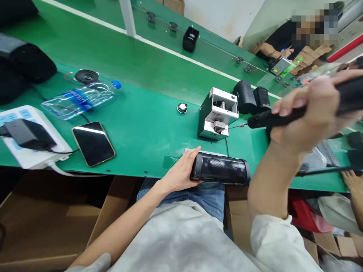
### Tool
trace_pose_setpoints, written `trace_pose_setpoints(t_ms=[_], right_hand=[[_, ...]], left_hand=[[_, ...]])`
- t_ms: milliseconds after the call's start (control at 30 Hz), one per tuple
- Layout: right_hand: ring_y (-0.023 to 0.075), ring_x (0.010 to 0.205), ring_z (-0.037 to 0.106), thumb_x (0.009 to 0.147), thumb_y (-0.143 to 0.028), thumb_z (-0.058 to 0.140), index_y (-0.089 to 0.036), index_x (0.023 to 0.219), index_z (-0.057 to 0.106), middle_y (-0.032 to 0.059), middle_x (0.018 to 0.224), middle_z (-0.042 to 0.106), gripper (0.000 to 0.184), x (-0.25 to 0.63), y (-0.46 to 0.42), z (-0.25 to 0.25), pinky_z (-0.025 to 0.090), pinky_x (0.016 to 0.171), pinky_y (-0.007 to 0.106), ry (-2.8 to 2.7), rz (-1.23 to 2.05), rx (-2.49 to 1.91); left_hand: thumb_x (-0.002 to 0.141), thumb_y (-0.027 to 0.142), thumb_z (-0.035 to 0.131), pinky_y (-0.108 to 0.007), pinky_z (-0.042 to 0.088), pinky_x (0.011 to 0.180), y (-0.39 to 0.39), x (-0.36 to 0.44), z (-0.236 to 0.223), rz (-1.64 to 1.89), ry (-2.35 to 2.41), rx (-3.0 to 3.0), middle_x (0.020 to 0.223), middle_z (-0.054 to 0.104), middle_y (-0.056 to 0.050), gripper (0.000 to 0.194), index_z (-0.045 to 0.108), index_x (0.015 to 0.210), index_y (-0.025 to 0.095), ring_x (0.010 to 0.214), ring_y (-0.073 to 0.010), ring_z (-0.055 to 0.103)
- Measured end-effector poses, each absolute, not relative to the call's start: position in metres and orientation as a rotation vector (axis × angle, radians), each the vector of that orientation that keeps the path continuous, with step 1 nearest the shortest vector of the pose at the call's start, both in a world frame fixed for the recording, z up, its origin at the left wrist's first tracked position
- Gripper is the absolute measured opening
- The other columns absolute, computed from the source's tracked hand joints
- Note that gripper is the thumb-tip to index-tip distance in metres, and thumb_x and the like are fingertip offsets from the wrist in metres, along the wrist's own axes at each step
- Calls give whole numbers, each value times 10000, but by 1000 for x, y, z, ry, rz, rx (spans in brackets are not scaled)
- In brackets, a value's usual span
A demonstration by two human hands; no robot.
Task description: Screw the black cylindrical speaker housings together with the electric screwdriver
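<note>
1. Left hand (183, 170) grasps one end of the black speaker (222, 169) at the front edge of the bench (136, 132); right hand (314, 109) is clenched around the screwdriver (261, 119).
2. Bit appears to be at the screw feeder (224, 113). Advisable: align the bit squarely with the pickup slot, wrist steady, speaker braced.
3. Feeder contents cannot be confirmed. Bottle (93, 96) lies capped; liquid level unclear. Cardboard box (112, 211) stands open below; contents indistinct.
</note>
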State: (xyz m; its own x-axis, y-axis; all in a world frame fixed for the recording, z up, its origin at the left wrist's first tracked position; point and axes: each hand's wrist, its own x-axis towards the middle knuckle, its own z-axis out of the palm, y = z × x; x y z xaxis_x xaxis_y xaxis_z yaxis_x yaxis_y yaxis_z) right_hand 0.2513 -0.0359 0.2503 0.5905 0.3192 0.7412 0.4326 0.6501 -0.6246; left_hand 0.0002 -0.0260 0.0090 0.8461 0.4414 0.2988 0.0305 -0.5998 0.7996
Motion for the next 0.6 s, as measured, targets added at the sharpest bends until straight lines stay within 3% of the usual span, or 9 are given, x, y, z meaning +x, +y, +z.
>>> trace_pose_setpoints(t_ms=[100, 200, 367, 500, 600], right_hand=[[71, 419, 393, 909, -271, 777, -237, 934, 525, -86, 588, 368, 256, 252, -1, 234, 323, 360, 245, -1097, -158, -848], [90, 453, 449, 961, -426, 904, -276, 925, 566, -45, 622, 447, 372, 256, 3, 228, 410, 401, 319, -1173, -82, -1018], [88, 446, 427, 871, -609, 943, -284, 945, 498, -60, 626, 429, 556, 267, 0, 228, 376, 392, 318, -1103, -49, -1110], [79, 444, 399, 898, -526, 945, -267, 962, 490, -70, 629, 398, 527, 259, -4, 224, 373, 385, 302, -1118, -8, -1080], [82, 444, 405, 923, -301, 845, -225, 993, 551, -78, 615, 392, 311, 246, -31, 230, 362, 383, 272, -1081, 24, -990]], left_hand=[[819, 241, 963, -785, 439, 1335, -26, 0, 9, 585, 349, 2151, 1768, 406, -228, 1471, -104, 1824, 363, 1669, -493, 446], [826, 264, 963, -782, 445, 1334, -26, 0, 8, 582, 351, 2137, 1782, 402, -219, 1456, -90, 1826, 375, 1673, -487, 444], [849, 271, 944, -783, 448, 1325, -25, 0, 7, 614, 317, 2128, 1782, 406, -234, 1421, -77, 1835, 348, 1670, -489, 444], [847, 271, 943, -768, 444, 1329, -24, 0, 7, 612, 308, 2140, 1784, 391, -241, 1430, -90, 1834, 333, 1669, -480, 438], [839, 280, 954, -760, 434, 1337, -24, 0, 7, 622, 308, 2150, 1782, 386, -242, 1443, -91, 1833, 326, 1670, -483, 435]])
